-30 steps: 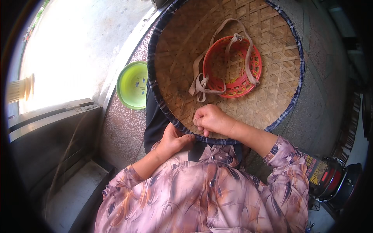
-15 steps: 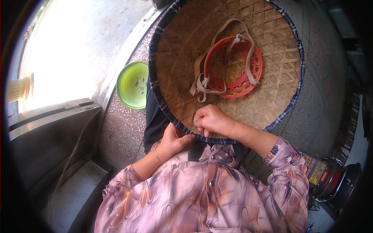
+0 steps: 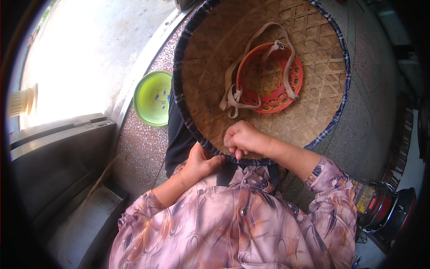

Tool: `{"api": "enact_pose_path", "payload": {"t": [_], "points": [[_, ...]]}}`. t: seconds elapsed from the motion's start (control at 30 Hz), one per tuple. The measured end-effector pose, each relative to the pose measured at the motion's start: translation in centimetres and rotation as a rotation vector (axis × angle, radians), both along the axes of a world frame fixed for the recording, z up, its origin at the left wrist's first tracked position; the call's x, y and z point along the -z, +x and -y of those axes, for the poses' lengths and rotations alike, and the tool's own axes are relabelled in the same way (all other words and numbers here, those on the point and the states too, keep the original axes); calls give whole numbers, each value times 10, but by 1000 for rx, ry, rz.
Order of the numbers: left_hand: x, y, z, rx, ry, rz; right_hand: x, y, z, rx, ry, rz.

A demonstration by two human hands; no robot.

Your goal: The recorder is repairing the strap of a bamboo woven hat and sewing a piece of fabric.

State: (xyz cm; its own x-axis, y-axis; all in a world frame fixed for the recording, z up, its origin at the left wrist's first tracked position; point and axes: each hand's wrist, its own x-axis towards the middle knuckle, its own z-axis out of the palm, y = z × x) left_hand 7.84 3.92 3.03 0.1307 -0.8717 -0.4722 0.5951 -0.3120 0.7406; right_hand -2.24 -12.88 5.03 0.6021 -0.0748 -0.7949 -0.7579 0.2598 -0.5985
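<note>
Woven bamboo hat lying crown-down on the lap, dark cloth-bound rim nearest the body. Right hand pinched shut on that rim binding; left hand curled under the edge, gripping from below. Best done with short, tight pinches, brim kept steady. Inside: red plastic headband, beige strap. Beyond: glossy green bowl on speckled floor

A speckled terrazzo floor carries a lime-green plastic bowl lying just left of the person's lap, with a red-and-black appliance at the lower right and a dark metal door track along its left edge.
</note>
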Motion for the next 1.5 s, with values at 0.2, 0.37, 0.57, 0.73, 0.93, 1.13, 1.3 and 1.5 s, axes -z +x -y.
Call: {"api": "enact_pose_path", "payload": {"t": [0.2, 0.37, 0.57, 0.73, 0.93, 1.13, 1.3, 1.5], "points": [[10, -3, -5, 7, -28, 127, 0, 7, 3, -113, -8, -57], [11, -2, -5, 22, -46, 309, -5, 11, 3, -126, -1, -94], [-3, 5, -1, 155, -29, 541, -7, 11, 1, -158, -35, -88], [-1, 5, -2, 124, -130, 547, -9, 10, -4, -170, -110, -54], [3, 6, -4, 129, -156, 559, -16, 8, -8, -89, -146, -15], [-2, 4, -2, 82, -114, 411, -21, 4, -12, -56, -157, -34], [8, 4, -5, 119, -118, 327, -21, 3, -12, -41, -170, -30], [14, 5, -6, 154, -80, 336, -22, 2, -12, -123, -187, -46]]}}
